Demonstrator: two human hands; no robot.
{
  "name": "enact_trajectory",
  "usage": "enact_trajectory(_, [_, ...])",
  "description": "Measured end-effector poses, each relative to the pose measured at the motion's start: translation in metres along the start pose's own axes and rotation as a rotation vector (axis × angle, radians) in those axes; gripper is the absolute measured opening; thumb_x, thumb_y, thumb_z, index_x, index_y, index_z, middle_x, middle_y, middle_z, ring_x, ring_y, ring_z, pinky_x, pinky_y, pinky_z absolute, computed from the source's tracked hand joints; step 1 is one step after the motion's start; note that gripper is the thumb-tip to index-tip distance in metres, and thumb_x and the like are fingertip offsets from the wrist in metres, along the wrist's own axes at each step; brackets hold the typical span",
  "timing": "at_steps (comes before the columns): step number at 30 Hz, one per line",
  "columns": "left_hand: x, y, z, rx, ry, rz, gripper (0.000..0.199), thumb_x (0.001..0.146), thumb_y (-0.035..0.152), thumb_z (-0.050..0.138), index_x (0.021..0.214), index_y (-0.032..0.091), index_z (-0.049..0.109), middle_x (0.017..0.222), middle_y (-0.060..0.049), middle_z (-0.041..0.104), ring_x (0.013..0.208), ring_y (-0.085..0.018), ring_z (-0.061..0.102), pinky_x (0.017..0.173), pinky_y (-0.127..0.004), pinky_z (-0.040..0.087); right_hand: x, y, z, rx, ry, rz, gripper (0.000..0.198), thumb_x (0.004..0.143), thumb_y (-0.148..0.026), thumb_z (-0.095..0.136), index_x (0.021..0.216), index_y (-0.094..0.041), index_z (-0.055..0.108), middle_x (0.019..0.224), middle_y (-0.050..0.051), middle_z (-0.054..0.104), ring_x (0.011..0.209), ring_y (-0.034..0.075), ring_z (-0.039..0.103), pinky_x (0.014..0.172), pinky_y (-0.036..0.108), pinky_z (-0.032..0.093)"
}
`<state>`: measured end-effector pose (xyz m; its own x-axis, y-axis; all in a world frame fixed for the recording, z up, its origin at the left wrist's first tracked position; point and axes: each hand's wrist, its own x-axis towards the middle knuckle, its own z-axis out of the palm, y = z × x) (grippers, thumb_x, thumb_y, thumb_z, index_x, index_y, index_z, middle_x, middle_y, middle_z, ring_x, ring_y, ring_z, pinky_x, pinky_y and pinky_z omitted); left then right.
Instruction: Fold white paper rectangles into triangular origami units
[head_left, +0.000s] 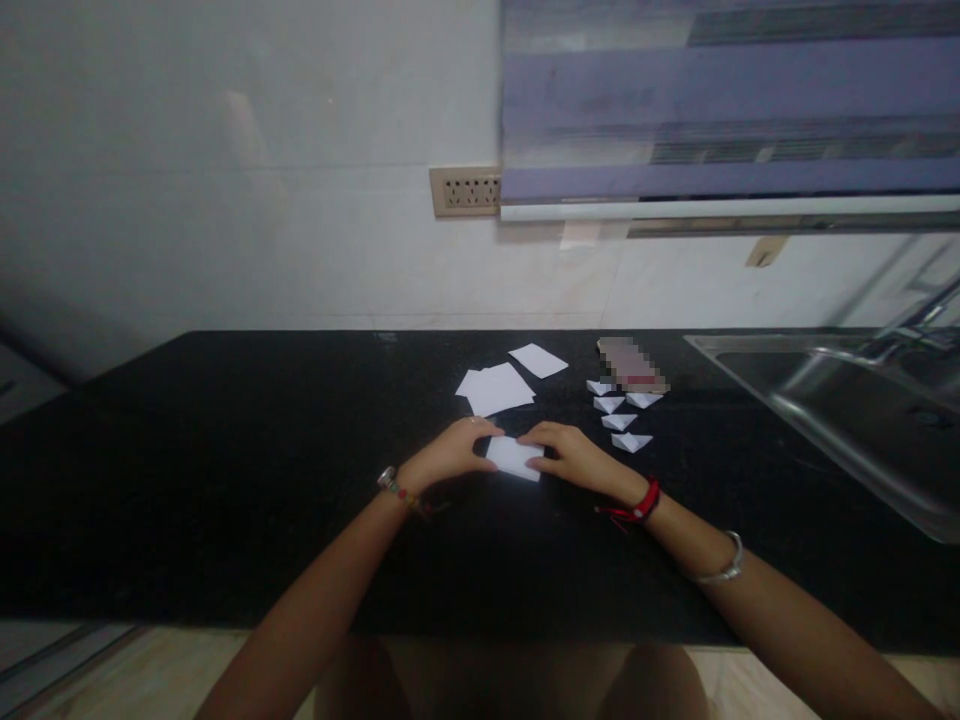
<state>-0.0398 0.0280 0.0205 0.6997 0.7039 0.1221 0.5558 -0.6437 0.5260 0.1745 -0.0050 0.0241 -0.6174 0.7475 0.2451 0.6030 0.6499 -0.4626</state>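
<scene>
A small white sheet of paper (516,458) lies on the dark counter between my two hands. At its left edge, the thumb and fingers of my left hand (457,452) grip it. The right edge is pinched by my right hand (576,458), thumb below and fingers above. Just beyond my hands rest several loose white sheets (499,388), overlapping, with another white sheet (538,360) behind them. To the right of my right hand sit several small folded paper pieces (631,441), pointed in shape, in a loose column.
A phone-like flat object (631,364), blurred out, lies behind the folded pieces. A steel sink (750,400) with a faucet (900,335) is set into the counter (262,480) at right. On the tiled wall are a socket panel (466,192) and a purple blind (720,100).
</scene>
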Motion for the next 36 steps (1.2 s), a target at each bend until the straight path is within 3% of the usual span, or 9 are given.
enact_trajectory(23, [-0.005, 0.014, -0.004, 0.117, -0.063, -0.019, 0.039, 0.062, 0.020, 0.059, 0.100, 0.014, 0.052, 0.101, -0.008, 0.051, 0.096, -0.021, 0.044, 0.083, -0.032, 0.038, 0.000, -0.012, 0.001, -0.056, -0.061, -0.031, 0.028, 0.075, -0.024, 0.055, 0.102, -0.015, 0.058, 0.096, 0.008, 0.051, 0.088, 0.017, 0.050, 0.079, 0.029, 0.041])
enact_trajectory(36, [-0.003, 0.008, -0.003, 0.122, -0.081, 0.031, 0.037, 0.067, 0.023, 0.059, 0.103, 0.015, 0.053, 0.104, -0.008, 0.051, 0.099, -0.020, 0.043, 0.086, -0.031, 0.035, -0.001, -0.003, 0.004, -0.060, -0.057, -0.040, 0.031, 0.076, -0.020, 0.053, 0.106, -0.015, 0.056, 0.098, 0.009, 0.052, 0.089, 0.017, 0.050, 0.082, 0.030, 0.041])
